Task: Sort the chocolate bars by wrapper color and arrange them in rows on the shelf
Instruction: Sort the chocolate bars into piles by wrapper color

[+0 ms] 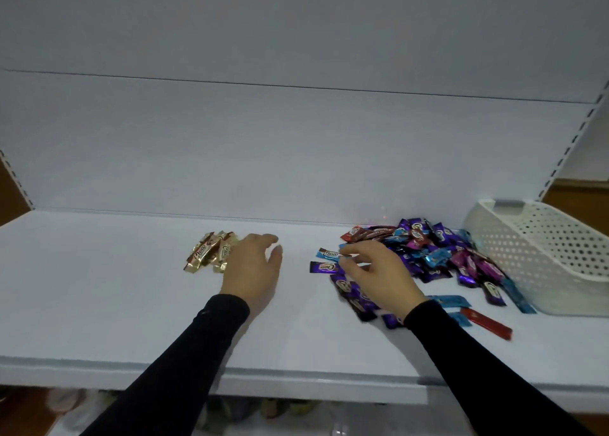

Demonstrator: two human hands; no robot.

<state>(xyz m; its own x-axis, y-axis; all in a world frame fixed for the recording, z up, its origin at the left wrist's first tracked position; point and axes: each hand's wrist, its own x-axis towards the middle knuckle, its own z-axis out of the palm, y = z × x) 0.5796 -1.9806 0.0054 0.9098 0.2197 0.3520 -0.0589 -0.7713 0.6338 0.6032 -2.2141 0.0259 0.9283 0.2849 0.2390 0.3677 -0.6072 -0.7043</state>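
Left of the mixed pile (425,254), our left hand (252,267) rests with relaxed, spread fingers beside the gold bars (211,251), already grouped by color. Our right hand (379,271) pinches a blue bar (331,253) at the pile's left edge, likely to start another row.

On the shelf (99,287) a small group of bars (211,252) lies left of the middle, toward the far side. A big heap of bars (438,257) lies to the right, and a basket (543,254) stands just right of it, at the far right end
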